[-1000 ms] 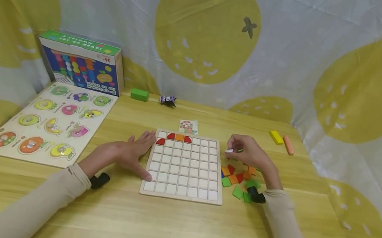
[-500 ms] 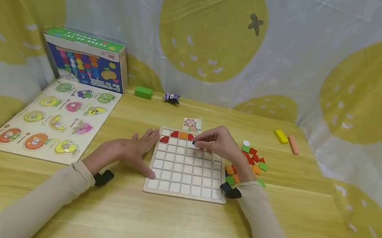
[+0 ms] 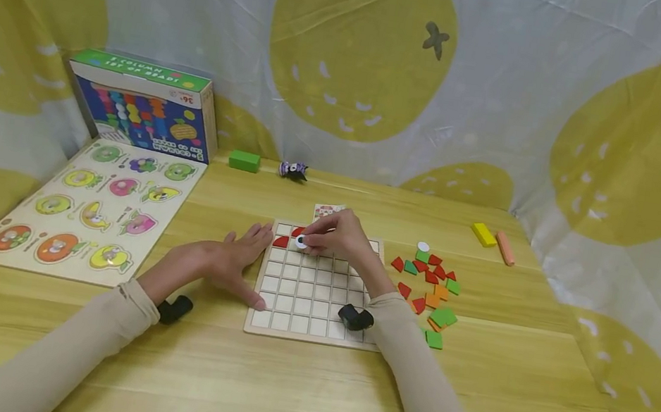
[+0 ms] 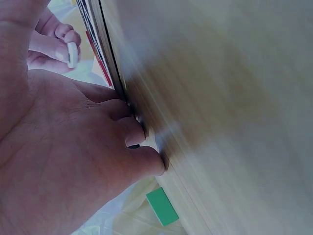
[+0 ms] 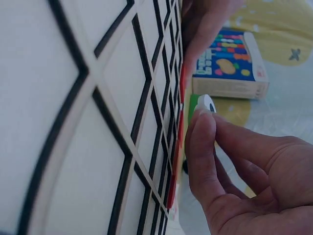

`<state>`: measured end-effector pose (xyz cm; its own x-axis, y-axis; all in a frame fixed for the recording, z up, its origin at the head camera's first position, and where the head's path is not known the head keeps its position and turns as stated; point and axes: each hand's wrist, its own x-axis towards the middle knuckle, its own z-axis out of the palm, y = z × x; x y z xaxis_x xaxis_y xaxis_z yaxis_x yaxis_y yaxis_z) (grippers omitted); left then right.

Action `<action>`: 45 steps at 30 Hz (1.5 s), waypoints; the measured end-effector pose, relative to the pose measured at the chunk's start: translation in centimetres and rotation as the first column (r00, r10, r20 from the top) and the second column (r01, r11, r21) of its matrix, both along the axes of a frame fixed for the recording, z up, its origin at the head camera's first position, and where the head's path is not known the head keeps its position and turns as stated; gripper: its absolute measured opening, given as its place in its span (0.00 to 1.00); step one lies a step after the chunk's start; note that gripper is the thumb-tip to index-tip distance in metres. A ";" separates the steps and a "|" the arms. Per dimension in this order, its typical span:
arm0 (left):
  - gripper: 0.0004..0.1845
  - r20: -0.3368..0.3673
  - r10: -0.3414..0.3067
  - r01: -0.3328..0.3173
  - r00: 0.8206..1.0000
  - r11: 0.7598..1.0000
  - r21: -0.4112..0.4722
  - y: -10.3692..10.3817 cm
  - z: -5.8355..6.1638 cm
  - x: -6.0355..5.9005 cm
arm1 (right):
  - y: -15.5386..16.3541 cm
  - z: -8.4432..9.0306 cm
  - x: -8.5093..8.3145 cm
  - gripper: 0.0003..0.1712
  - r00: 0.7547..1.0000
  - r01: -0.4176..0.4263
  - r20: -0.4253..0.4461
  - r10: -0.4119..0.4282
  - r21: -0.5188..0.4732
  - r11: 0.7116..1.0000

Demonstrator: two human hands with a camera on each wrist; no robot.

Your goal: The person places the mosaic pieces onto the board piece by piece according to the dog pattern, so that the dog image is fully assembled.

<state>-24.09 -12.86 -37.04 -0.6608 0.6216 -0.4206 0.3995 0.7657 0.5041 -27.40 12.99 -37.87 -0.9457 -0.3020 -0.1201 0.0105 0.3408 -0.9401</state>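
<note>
While the grid board (image 3: 305, 290) is touched along its left edge by the spread fingers and thumb of the left hand (image 3: 228, 265), a white disc with a black centre (image 3: 301, 241) is pinched between the thumb and fingertips of the right hand (image 3: 341, 236). The disc is held over the upper left part of the board, just beside a red piece (image 3: 281, 241) set near the left edge; in the right wrist view it is seen raised off the surface. Another red piece (image 3: 297, 231) is seen in the top row, partly covered by the right hand. Behind the board, a small pattern card (image 3: 323, 210) is laid on the bench (image 3: 215, 374), partly hidden. To the right, red, orange and green loose pieces (image 3: 443, 317) are scattered, with a plain white disc (image 3: 423, 247) among them at the far end. Farther back, a yellow block (image 3: 483, 234) and a salmon stick (image 3: 505, 248) are placed side by side. At the left, a fruit puzzle (image 3: 151, 222) is laid flat before a printed box (image 3: 146, 111), and a green block (image 3: 244, 161) is placed near a small figurine (image 3: 293, 170).
</note>
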 end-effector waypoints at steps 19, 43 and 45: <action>0.80 -0.028 -0.005 0.006 1.000 0.998 0.058 -1.8 -1.7 -0.8 | -3.2 0.2 -0.6 0.03 1.000 0.014 -0.017 -0.011 0.156 0.988; 0.73 -0.020 -0.021 0.021 1.000 1.000 0.020 0.4 0.1 0.1 | 3.5 2.4 0.7 0.14 0.996 0.057 -0.081 -0.044 0.156 0.986; 0.74 -0.022 -0.022 0.023 1.000 0.999 0.022 0.4 0.1 0.1 | 5.3 2.9 1.1 0.16 0.993 0.063 -0.104 -0.047 0.154 0.986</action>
